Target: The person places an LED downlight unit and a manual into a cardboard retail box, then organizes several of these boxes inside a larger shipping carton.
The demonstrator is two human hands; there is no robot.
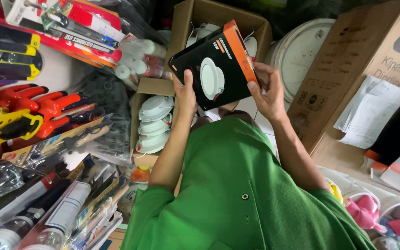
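Both hands hold a flat black cardboard box with orange edges and a white round lamp pictured on its face (216, 65), raised above an open brown carton (181, 28). The left hand (184, 95) pinches the box's lower left edge, thumb on the front; the right hand (267, 90) clamps the orange right edge, fingers curled tight.

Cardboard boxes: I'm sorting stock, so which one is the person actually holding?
The small black box with orange edges, picturing a round white lamp. The left hand and right hand grip its sides. The big brown carton and the open carton go untouched.
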